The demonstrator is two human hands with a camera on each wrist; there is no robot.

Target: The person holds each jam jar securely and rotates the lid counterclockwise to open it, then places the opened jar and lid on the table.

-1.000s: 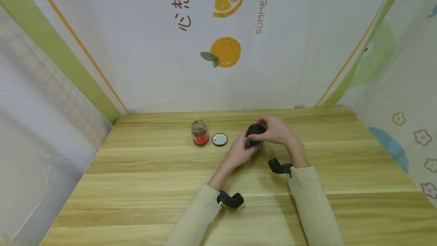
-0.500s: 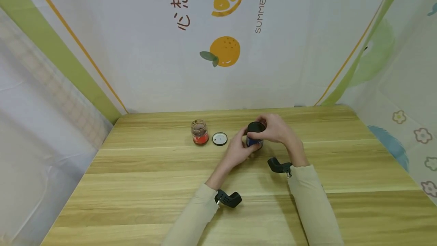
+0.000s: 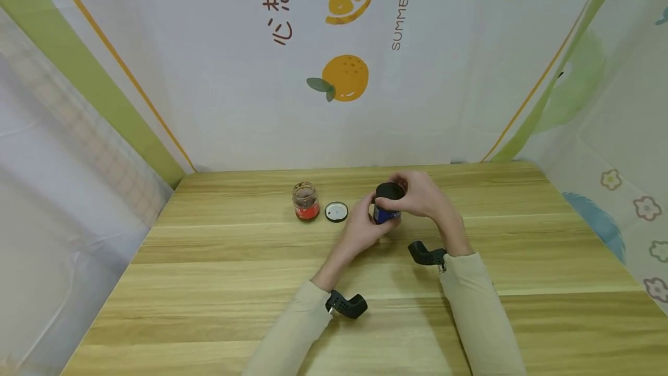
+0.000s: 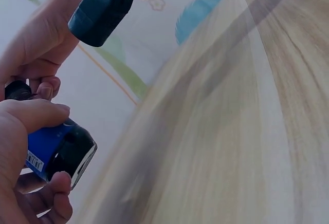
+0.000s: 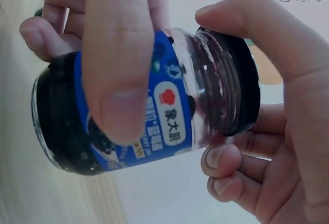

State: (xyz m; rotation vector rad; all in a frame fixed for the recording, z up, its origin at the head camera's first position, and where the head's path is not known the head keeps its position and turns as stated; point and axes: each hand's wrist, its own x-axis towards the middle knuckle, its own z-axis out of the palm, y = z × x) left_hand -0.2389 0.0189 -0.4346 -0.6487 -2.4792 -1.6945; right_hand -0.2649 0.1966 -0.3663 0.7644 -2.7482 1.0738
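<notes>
In the head view, my left hand (image 3: 361,226) grips the body of a jar with a blue label (image 5: 169,116). My right hand (image 3: 421,196) pinches the jar's black lid (image 5: 245,80) between thumb and fingers. Threads of the glass neck show below the lid's edge in the right wrist view, and the lid is still on the neck. Dark contents fill the lower part of this jar. To the left stands a lidless glass jar with a red label (image 3: 307,211), with dark residue inside. Beside it a loose lid (image 3: 336,212) lies with its white inside facing up.
A wooden table (image 3: 235,283) carries everything. Behind it hangs a white cloth (image 3: 235,103) with orange prints, and more patterned cloth (image 3: 616,144) hangs on the right. Black wrist mounts (image 3: 348,305) stick out from both forearms.
The blue-labelled jar and both hands have shifted slightly up in the head view, and more of the blue label shows. The red-labelled jar and loose lid have stayed put.
</notes>
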